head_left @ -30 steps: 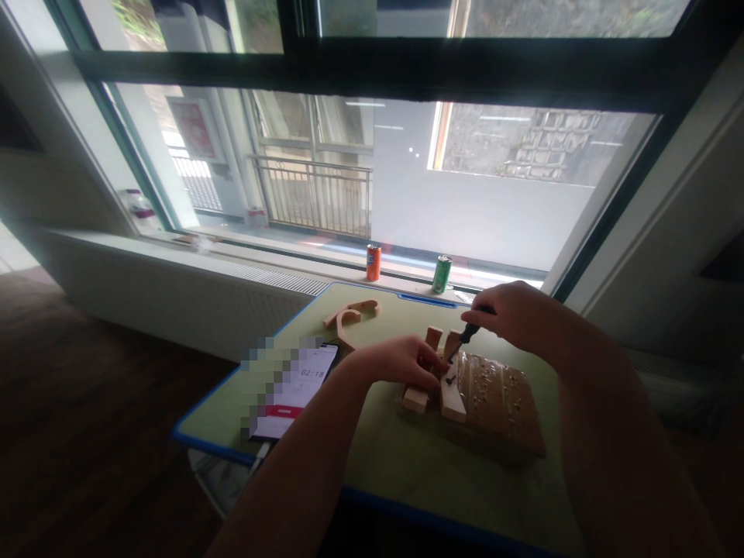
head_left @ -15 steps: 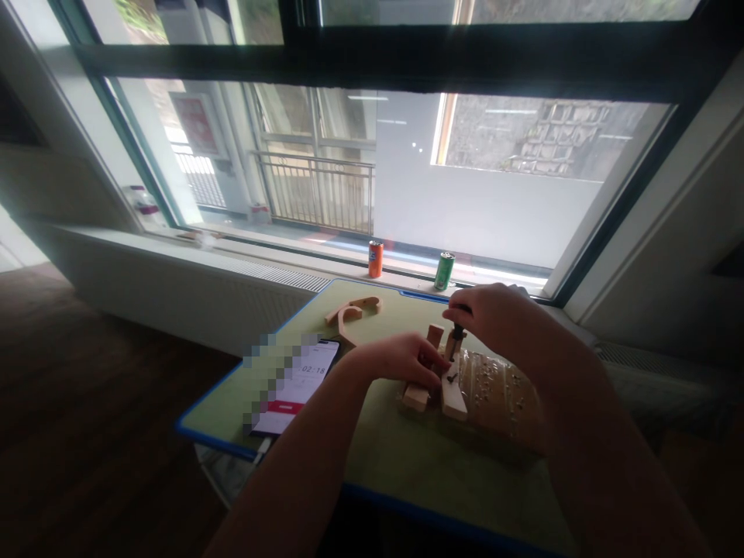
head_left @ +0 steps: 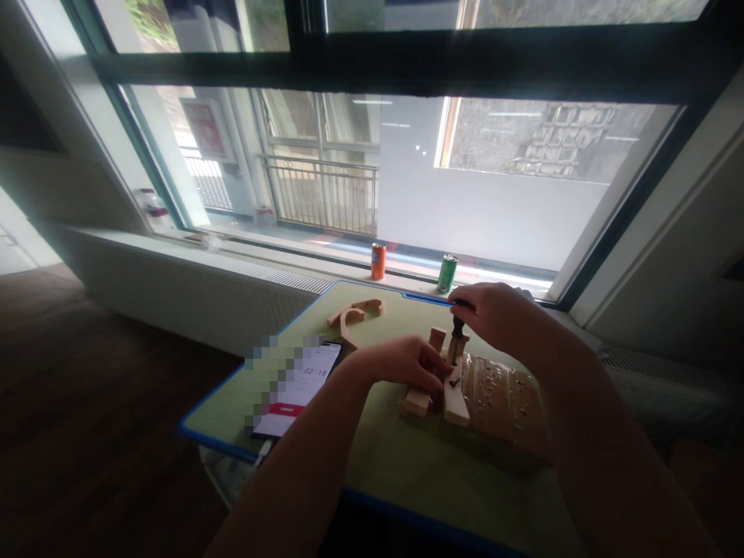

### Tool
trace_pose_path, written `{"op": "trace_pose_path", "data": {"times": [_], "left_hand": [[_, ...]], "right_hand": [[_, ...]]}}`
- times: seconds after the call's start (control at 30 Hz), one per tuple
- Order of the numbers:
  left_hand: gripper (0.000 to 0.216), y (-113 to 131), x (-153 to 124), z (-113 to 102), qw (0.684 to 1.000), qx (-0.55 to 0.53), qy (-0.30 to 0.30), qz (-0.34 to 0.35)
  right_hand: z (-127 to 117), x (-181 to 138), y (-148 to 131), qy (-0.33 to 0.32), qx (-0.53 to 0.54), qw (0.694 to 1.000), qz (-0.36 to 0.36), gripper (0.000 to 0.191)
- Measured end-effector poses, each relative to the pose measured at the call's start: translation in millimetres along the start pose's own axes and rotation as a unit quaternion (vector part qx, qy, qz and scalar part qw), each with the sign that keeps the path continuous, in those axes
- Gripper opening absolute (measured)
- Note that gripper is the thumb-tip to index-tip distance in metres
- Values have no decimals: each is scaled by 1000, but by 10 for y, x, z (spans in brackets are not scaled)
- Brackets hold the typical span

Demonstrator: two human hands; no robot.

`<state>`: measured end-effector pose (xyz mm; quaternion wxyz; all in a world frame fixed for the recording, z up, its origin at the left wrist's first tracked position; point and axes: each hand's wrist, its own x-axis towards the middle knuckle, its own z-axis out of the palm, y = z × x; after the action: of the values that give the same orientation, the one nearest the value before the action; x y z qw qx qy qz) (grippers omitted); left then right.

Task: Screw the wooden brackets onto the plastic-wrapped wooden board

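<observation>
A green table (head_left: 372, 473) with a blue edge stands under a wide window. On its right half lies a flat brown package (head_left: 511, 399) wrapped in glossy film that catches the light. Against the package's left edge sits the wooden assembly (head_left: 456, 404). It is made of pale, unpainted slats lying side by side with their cut ends towards the camera, and two short stubs rise at the back. A screwdriver (head_left: 456, 332) with a dark handle stands nearly upright over the right-hand slat, its tip down on the wood. The dark speck at the tip may be a screw, but it is too small to be sure.

The left hand (head_left: 407, 363) reaches in from below with the forearm stretched across the table. Its fingers are curled down over the left side of the wooden assembly, gripping it. The right hand (head_left: 494, 314) comes in from the right with the wrist raised, its fingers closed round the top of the screwdriver's handle. The two hands are close together but not touching.

A phone (head_left: 302, 380) lies to the left, and curved wooden pieces (head_left: 354, 314) lie beyond it. An orange can (head_left: 378, 261) and a green can (head_left: 447, 273) stand on the sill.
</observation>
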<state>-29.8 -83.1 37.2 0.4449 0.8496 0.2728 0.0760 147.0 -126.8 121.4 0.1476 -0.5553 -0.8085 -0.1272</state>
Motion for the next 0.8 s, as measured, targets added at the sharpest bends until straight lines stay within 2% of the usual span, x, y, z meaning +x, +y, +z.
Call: {"op": "trace_pose_path", "data": {"times": [0.13,0.2,0.33,0.53,0.6,0.73,0.8], "left_hand": [[45,1,-1,1,1000,4,4,2],[46,-1,2,0,1000,6,6,1],[45,-3,2,5,1000,5,17,-3],[43,-7,3,32,1000,-14,15,-2],[43,-2,10,30,1000,-26,15,-6],[40,40,25,24,999,-47,-21,1],[38,54,46,25,998,-47,-43,8]], "right_hand": [[61,35,36,11,-68,997,42,43],[58,26,30,14,-74,996,43,45],[8,-17,3,12,-53,998,27,37],[-16,-12,48,23,68,997,-37,21],[-20,11,62,8,66,998,-21,24],[-73,24,21,5,-19,998,56,48],[-111,14,-7,5,-43,997,65,48]]}}
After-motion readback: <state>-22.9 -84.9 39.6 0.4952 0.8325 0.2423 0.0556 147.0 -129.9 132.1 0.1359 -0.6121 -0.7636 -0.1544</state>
